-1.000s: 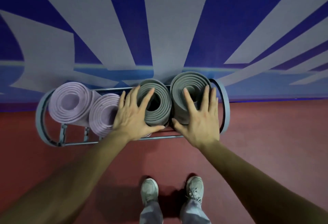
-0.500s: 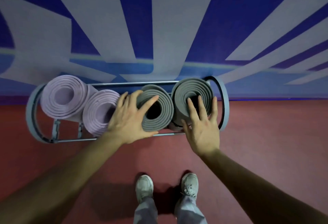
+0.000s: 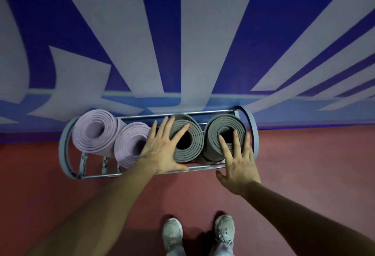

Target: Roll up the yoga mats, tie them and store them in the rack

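Note:
Several rolled mats stand on end in a grey metal rack (image 3: 64, 148) against the wall. Two are lilac: one at the far left (image 3: 93, 132), one beside it (image 3: 129, 144). Two are grey: a middle one (image 3: 189, 150) and a right one (image 3: 225, 125). My left hand (image 3: 162, 152) lies flat with spread fingers over the left side of the middle grey roll's top. My right hand (image 3: 236, 160) has straight fingers resting on the near rim of the right grey roll. No ties are visible from above.
The rack stands on a red floor (image 3: 304, 174) at the foot of a blue and white striped wall (image 3: 182, 32). My two grey shoes (image 3: 172, 231) stand a short step in front of the rack.
My right hand has slid back toward me, off the top of the right grey roll to its near rim. The left hand stays on the middle grey roll. The view has shifted slightly.

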